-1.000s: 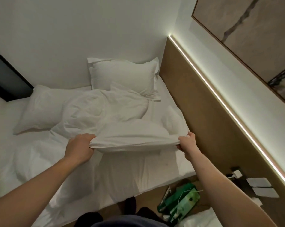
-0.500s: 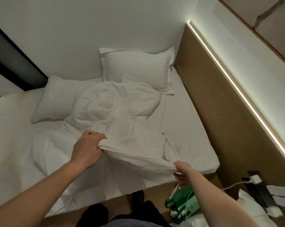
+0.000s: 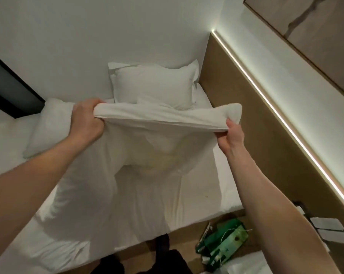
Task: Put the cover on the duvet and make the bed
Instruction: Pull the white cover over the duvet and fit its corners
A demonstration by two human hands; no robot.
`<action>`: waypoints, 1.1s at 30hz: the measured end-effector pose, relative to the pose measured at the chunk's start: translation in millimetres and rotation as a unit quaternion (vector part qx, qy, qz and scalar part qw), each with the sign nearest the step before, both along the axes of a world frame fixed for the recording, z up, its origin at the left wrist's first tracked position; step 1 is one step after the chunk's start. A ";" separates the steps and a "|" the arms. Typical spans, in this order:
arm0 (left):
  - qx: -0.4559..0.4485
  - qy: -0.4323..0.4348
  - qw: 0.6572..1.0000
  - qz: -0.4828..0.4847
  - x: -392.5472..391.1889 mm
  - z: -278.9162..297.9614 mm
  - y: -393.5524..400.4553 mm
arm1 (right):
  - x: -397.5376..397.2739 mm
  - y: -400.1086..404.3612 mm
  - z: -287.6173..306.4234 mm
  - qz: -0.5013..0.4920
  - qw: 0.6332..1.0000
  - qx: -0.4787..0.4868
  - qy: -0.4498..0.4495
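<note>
Holding one edge of the white cotton duvet bundle (image 3: 147, 147) taut between them, both hands are raised above the bed (image 3: 197, 186). The left hand (image 3: 86, 120) has its fingers curled round a bunched corner, a closed grip on cloth; the right hand (image 3: 231, 135) pinches the opposite end between thumb and fingers, with a soft padded corner folding over above it. The stretched edge runs left to right across the view, roughly level, and that is the long axis the next move depends on. Everything else of the bundle hangs down and toward the person from this edge, sagging onto the white fitted sheet below. Both hands sit at much the same reach, neither clearly nearer the bulk.

The cloth looks thin, smooth and limp, creased in long folds; a yellowish padded mass shows faintly through the hanging layer, probably the filling inside the cover. I judge a shake or pull along the edge would settle it. Two plump white pillows (image 3: 153, 86) lie behind by the wall, one partly hidden by the left hand. A green paper bag (image 3: 224, 240) sits on the wooden floor by the bed's corner.
</note>
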State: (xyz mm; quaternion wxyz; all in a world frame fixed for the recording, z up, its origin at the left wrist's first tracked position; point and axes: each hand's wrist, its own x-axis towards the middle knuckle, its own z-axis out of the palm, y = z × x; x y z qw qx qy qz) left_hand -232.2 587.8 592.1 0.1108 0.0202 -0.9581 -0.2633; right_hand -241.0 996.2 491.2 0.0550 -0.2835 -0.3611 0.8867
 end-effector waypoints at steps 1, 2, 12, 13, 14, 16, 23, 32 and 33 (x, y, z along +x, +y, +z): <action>-0.003 0.027 0.999 -0.031 -4.4 4.4 2.3 | 2.2 9.2 15.2 -0.018 0.999 -0.008 0.030; -0.017 0.055 0.996 -0.064 -5.8 5.7 4.8 | 9.0 17.7 25.4 -0.035 0.998 -0.012 0.051; -0.068 -0.086 0.962 -0.249 41.4 -125.2 62.9 | 140.0 59.5 -127.4 -0.114 0.953 0.075 -0.270; -0.079 -0.150 0.949 -0.266 48.9 -147.9 69.5 | 154.5 59.8 -149.9 -0.092 0.926 0.106 -0.349; -0.089 -0.210 0.933 -0.278 58.4 -168.2 76.1 | 170.4 58.3 -169.8 -0.044 0.891 0.150 -0.427; -0.096 -0.318 0.899 -0.285 78.9 -202.4 86.8 | 196.4 47.4 -197.9 0.079 0.821 0.217 -0.523; -0.042 -0.484 0.856 -0.176 156.1 -245.3 45.9 | 216.5 -40.9 -202.2 0.361 0.757 0.359 -0.410; 0.024 -0.518 0.844 0.137 270.1 -230.6 -176.4 | 183.8 -231.4 -161.5 0.577 0.647 0.473 -0.153; 0.026 -0.519 0.839 0.164 281.4 -229.5 -201.7 | 181.6 -256.0 -158.2 0.593 0.632 0.481 -0.130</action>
